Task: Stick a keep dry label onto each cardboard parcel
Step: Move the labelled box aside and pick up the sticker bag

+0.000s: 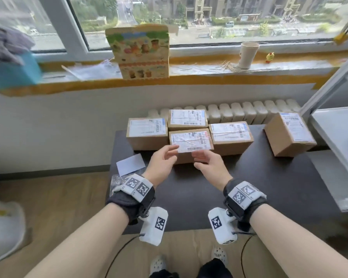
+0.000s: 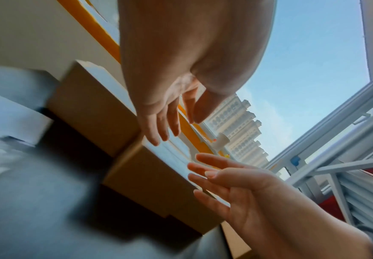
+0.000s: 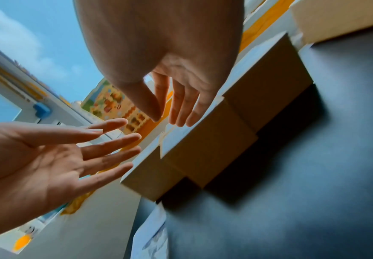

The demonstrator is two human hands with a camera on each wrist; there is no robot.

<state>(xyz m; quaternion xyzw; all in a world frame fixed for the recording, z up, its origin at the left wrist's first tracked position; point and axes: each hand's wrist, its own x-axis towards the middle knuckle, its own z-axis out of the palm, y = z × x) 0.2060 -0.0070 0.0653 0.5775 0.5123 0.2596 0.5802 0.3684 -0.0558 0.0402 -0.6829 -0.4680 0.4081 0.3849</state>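
Head view: showed both hands, left hand [image 1: 162, 159] and right hand [image 1: 209, 161], bare, fingers spread apart, holding nothing, just short of nearest parcel [image 1: 190, 141]. Counted five parcels beyond fingertips; spotted shipping slips only, no keep-dry label readable. Judged most sticking left. Noted white sheet [image 1: 130, 164] left of left fingers.

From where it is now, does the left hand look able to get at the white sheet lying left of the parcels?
Probably yes. The left hand is open and holds nothing, and the white sheet lies flat on the dark table just to its left, with nothing on it or between them.
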